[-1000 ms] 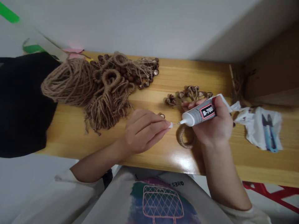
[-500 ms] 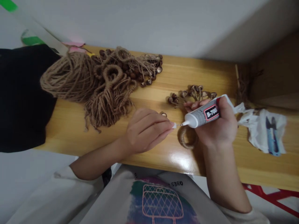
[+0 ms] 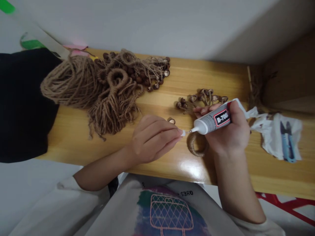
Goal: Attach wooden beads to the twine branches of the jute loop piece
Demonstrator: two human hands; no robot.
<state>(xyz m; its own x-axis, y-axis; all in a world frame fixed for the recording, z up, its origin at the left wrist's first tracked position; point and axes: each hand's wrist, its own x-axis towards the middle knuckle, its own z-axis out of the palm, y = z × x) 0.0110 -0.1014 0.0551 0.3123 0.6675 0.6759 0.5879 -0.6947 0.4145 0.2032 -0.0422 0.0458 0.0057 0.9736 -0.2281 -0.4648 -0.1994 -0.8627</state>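
Note:
A white and grey glue tube (image 3: 213,120) marked B-700 lies tilted in my right hand (image 3: 230,139), its nozzle pointing left. My left hand (image 3: 155,139) pinches a small white cap (image 3: 182,133) right at the thin metal tip of that nozzle. Whether the tip sits inside the cap is too small to tell. Below the nozzle a twine-wrapped ring (image 3: 194,144) rests on the table, partly behind my right hand. One brown nutshell cup (image 3: 171,121) lies just beyond my left fingertips. Several more shell cups on twine stems (image 3: 204,96) lie past my right fingers.
A big twine skein (image 3: 71,82) and knotted twine rings with tassels (image 3: 110,108) fill the left of the wooden table (image 3: 157,98). Blue thread snips (image 3: 287,142) rest on white plastic at the right. A black cloth (image 3: 24,108) covers the left end. A cardboard box (image 3: 290,78) stands back right.
My hands, the cap and the glue tube hold nearly the same place. The whole view has shifted very slightly.

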